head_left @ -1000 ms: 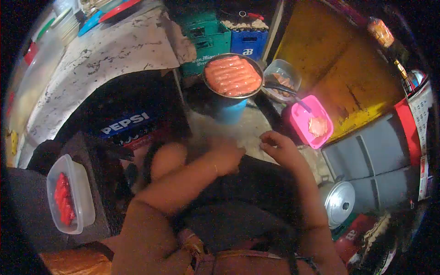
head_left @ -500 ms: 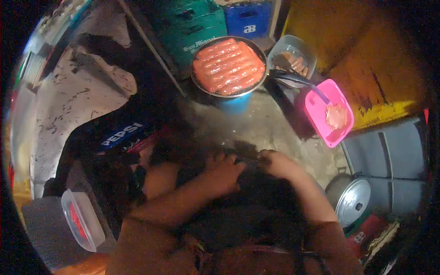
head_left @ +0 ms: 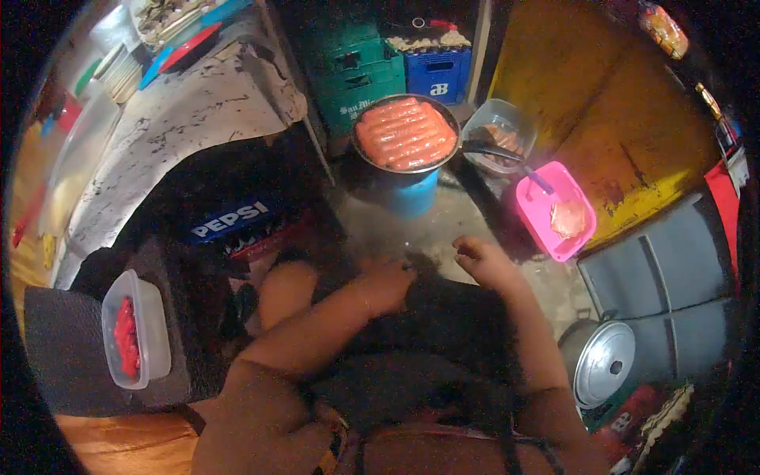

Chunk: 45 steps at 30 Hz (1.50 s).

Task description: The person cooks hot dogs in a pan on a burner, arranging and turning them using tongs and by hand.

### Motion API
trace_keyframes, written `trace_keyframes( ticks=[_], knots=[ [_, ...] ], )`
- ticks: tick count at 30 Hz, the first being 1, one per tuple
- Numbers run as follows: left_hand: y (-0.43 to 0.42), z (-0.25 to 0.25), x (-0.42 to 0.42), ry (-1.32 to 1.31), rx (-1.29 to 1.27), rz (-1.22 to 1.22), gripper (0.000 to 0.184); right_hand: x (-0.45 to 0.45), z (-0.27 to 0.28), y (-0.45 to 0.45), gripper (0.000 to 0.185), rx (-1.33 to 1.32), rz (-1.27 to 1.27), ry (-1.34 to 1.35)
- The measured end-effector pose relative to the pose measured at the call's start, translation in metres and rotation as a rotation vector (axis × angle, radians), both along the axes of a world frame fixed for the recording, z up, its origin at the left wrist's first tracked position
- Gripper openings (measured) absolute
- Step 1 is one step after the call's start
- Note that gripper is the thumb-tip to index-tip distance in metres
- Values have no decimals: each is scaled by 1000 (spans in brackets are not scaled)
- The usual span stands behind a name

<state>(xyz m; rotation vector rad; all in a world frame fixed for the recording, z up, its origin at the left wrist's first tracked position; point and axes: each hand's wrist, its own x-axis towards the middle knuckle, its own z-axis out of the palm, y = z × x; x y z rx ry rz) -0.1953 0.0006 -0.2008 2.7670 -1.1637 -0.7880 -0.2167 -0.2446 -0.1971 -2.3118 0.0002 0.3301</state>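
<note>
My left hand is low over my dark-clothed lap, its fingers curled in. A dim dark patch lies by its fingertips, and I cannot make out what, if anything, is in the fingers. To its right, my right hand hovers over the lap's edge, fingers loosely bent and a gap showing between them, with nothing visible inside. In front of both hands stands a frying pan filled with a row of several glossy reddish sausages. It rests above a blue round base, its black handle pointing right.
Right of the pan are a clear tub of browned sausages and a pink tray with flat pinkish slices. A lidded pot stands lower right. At left are a Pepsi crate and a plastic container with red contents. Bottle crates stand behind.
My view has shifted, showing more of the back and the left table. My right hand has lifted away from the dark cloth and apart from my left hand, which stays low.
</note>
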Motion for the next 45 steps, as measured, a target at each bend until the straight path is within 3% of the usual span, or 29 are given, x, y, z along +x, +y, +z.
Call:
trace_keyframes(
  ticks=[2, 4, 6, 7, 10, 15, 20, 24, 27, 34, 39, 42, 45],
  knots=[
    [4, -1, -6, -54, 46, -21, 70, -8, -2, -6, 29, 83, -34, -30],
    [4, 2, -6, -68, 53, -36, 70, -21, 12, -37, 26, -67, -90, -96],
    [7, 11, -13, -15, 23, -26, 72, -49, 5, -88, 18, 269, -369, -341],
    [8, 14, -15, 13, 9, -14, 72, -76, 10, -104, 13, 204, -705, -311],
    [12, 27, -12, 62, -62, 29, 70, -164, -70, -144, 10, 364, -1293, -311],
    [16, 39, -4, 47, -129, -9, 67, -296, -174, -91, 7, 368, -1557, 147],
    [7, 17, 23, 234, -33, -80, 68, -340, -193, -47, 8, 325, -1582, 438],
    [-18, 31, 43, 328, 48, -41, 69, -341, -185, -45, 10, 286, -1547, 530],
    [-24, 23, 48, 388, -31, -85, 69, -345, -180, -41, 13, 279, -1537, 565],
    [-9, 15, 20, 241, -60, -106, 69, -356, -195, -42, 20, 245, -1466, 539],
    [3, 36, -4, 86, -74, -68, 68, -354, -196, -52, 25, 210, -1355, 499],
    [4, 34, -13, 54, 86, -54, 67, -341, -194, -67, 28, 154, -1236, 469],
    [6, 34, -12, 138, 91, -25, 66, -314, -182, -87, 31, 63, -1099, 423]
  ],
)
